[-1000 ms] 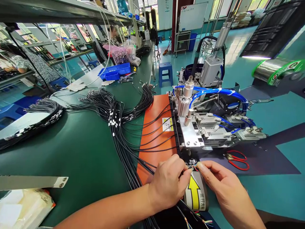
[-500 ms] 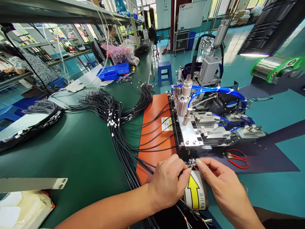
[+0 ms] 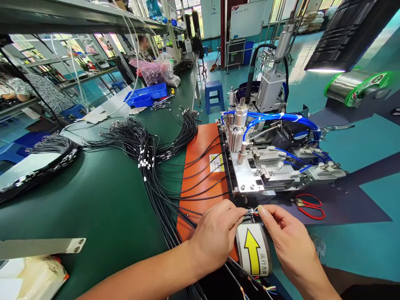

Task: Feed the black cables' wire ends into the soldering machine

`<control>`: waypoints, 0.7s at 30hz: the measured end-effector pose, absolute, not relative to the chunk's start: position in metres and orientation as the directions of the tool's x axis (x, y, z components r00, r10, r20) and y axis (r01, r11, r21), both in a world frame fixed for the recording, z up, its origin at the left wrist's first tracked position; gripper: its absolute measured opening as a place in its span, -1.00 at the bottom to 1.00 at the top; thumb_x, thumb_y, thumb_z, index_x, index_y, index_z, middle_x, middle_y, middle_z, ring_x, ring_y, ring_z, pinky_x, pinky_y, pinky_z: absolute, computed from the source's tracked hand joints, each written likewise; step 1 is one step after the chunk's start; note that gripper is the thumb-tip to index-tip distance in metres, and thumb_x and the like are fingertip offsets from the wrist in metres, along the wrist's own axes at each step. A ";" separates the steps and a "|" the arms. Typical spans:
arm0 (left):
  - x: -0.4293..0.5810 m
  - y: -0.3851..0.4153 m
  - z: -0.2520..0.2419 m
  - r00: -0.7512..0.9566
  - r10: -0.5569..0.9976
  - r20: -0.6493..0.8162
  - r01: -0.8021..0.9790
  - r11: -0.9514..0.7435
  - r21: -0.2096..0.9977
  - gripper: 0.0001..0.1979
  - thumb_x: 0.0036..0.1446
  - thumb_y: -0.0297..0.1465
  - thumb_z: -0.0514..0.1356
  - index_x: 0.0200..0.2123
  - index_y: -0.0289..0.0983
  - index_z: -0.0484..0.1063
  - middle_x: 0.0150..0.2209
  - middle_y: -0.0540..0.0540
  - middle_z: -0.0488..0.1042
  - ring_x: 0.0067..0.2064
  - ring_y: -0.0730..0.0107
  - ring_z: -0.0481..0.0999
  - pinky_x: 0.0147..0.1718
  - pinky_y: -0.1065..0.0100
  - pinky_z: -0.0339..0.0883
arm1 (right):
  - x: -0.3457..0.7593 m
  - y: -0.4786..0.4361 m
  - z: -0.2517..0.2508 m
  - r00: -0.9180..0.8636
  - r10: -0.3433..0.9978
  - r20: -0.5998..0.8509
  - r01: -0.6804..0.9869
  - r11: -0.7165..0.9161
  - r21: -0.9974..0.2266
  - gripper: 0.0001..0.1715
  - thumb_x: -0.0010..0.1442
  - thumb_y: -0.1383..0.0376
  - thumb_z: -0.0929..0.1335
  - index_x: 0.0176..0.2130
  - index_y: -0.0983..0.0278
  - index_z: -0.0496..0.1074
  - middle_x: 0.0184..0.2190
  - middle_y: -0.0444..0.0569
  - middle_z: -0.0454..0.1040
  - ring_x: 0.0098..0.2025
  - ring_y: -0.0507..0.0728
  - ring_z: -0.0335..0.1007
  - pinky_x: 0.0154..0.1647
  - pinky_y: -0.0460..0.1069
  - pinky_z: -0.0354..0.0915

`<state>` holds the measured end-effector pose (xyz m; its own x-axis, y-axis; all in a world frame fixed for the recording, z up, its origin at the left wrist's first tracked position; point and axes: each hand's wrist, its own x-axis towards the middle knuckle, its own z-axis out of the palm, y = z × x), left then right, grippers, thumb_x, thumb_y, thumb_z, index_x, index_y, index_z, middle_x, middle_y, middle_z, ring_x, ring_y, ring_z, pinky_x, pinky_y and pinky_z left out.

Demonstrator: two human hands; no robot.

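My left hand (image 3: 217, 231) pinches a black cable close to its stripped end, at the front edge of the metal machine (image 3: 250, 162). Opposite it, my right hand (image 3: 286, 233) holds the thin coloured wires (image 3: 255, 211) of that end between thumb and forefinger. Just below the fingers is a white plate (image 3: 253, 250) with a yellow arrow. More black cables (image 3: 156, 200) run in a bundle under my left forearm, and stripped ends with coloured wires (image 3: 269, 288) hang at the bottom. Several single cables cross the orange board (image 3: 200, 166) into the machine.
Red-handled cutters (image 3: 309, 206) lie right of the machine. A solder wire spool (image 3: 356, 89) stands behind, under a dark lamp (image 3: 340, 37). Cable bundles (image 3: 53, 162) and a blue tray (image 3: 146, 95) are on the green table (image 3: 109, 208). Other people sit at the far left and back.
My left fingers have straightened a little and shifted slightly left, showing more of the coloured wires. My right hand stays nearly in place. The whole view has shifted slightly.
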<state>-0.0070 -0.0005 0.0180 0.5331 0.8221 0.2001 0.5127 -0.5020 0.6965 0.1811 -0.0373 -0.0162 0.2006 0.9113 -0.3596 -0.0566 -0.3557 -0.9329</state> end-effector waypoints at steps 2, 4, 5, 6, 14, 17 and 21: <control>-0.008 0.002 0.017 0.540 0.815 0.211 0.502 -0.513 0.697 -0.73 0.34 -0.53 0.10 -0.01 -0.26 0.54 -0.26 -0.12 0.50 -0.23 0.30 0.48 -0.25 0.33 0.39 | 0.180 -0.036 -0.018 0.223 0.907 -0.356 -0.049 -0.355 -0.934 -0.48 0.22 -0.09 0.41 -0.09 0.26 0.54 -0.40 -0.09 0.49 -0.39 0.10 0.35 -0.44 -0.06 0.33; -0.008 0.003 0.015 0.537 0.813 0.227 0.496 -0.522 0.694 -0.73 0.32 -0.55 0.10 -0.04 -0.27 0.55 -0.27 -0.12 0.50 -0.23 0.28 0.47 -0.25 0.31 0.39 | 0.179 -0.034 -0.020 0.239 0.903 -0.358 -0.045 -0.358 -0.933 -0.47 0.22 -0.10 0.41 -0.09 0.26 0.54 -0.42 -0.11 0.48 -0.40 0.09 0.33 -0.47 -0.08 0.30; -0.008 0.004 0.013 0.536 0.810 0.238 0.490 -0.528 0.694 -0.73 0.32 -0.56 0.10 -0.04 -0.28 0.55 -0.28 -0.12 0.50 -0.23 0.28 0.47 -0.25 0.31 0.38 | 0.179 -0.033 -0.021 0.244 0.901 -0.360 -0.042 -0.361 -0.932 -0.46 0.21 -0.11 0.41 -0.09 0.27 0.53 -0.43 -0.11 0.47 -0.40 0.09 0.33 -0.48 -0.08 0.29; -0.007 0.004 0.012 0.535 0.807 0.251 0.482 -0.536 0.693 -0.73 0.32 -0.56 0.10 -0.04 -0.28 0.55 -0.27 -0.12 0.50 -0.23 0.28 0.46 -0.25 0.31 0.38 | 0.179 -0.033 -0.021 0.247 0.899 -0.362 -0.038 -0.364 -0.930 -0.46 0.21 -0.11 0.41 -0.09 0.27 0.53 -0.44 -0.12 0.46 -0.41 0.08 0.33 -0.49 -0.08 0.28; -0.006 0.007 0.008 0.529 0.779 0.336 0.471 -0.599 0.648 -0.78 0.31 -0.58 0.12 -0.12 -0.33 0.56 -0.29 -0.14 0.52 -0.24 0.27 0.43 -0.24 0.30 0.37 | 0.177 -0.029 -0.029 0.257 0.897 -0.360 -0.002 -0.371 -0.928 -0.45 0.22 -0.12 0.40 -0.08 0.26 0.52 -0.43 -0.12 0.48 -0.42 0.07 0.30 -0.46 -0.08 0.27; -0.006 0.008 0.006 0.524 0.772 0.359 0.463 -0.612 0.641 -0.78 0.30 -0.58 0.12 -0.12 -0.34 0.56 -0.29 -0.14 0.53 -0.25 0.27 0.43 -0.25 0.30 0.37 | 0.176 -0.029 -0.030 0.260 0.898 -0.355 0.003 -0.368 -0.930 -0.44 0.21 -0.13 0.40 -0.08 0.26 0.52 -0.44 -0.13 0.48 -0.42 0.08 0.31 -0.46 -0.08 0.28; -0.006 0.008 0.005 0.517 0.758 0.397 0.450 -0.636 0.627 -0.78 0.30 -0.60 0.12 -0.13 -0.35 0.56 -0.29 -0.14 0.53 -0.26 0.28 0.44 -0.26 0.31 0.38 | 0.175 -0.030 -0.028 0.270 0.896 -0.353 -0.001 -0.366 -0.931 -0.42 0.20 -0.16 0.39 -0.10 0.26 0.52 -0.46 -0.12 0.48 -0.43 0.09 0.32 -0.47 -0.07 0.29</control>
<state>-0.0060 0.0079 0.0046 0.5169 0.7583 0.3973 0.4501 -0.6355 0.6273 0.1753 -0.0296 -0.0285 0.2696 0.8961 -0.3526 -0.0008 -0.3660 -0.9306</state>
